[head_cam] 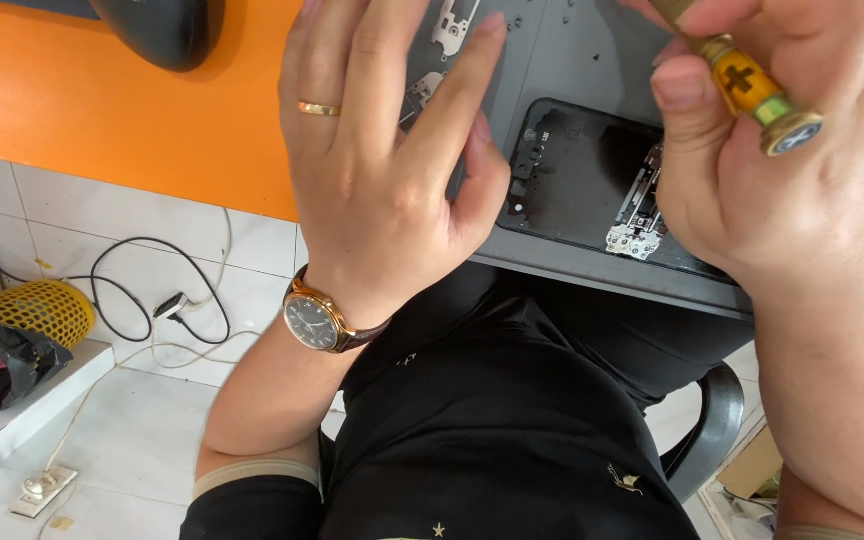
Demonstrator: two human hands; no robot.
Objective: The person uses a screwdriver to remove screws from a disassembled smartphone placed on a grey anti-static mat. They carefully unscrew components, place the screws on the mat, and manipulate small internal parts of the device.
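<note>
- Right hand [752, 190]: fingers closed round a yellow-handled screwdriver [752, 90], its brass end cap toward the camera and its tip hidden behind the hand.
- Left hand [382, 170]: spread wide, holding nothing, fingertips resting beside the opened phone [577, 170]; ring and wristwatch [314, 320] worn.
- Opened phone: black, back removed, lying on the grey mat [562, 45] at the near edge of the surface, between both hands.
- Small metal plates [450, 25] and loose screws [552, 15]: on the mat beyond the left fingers.
</note>
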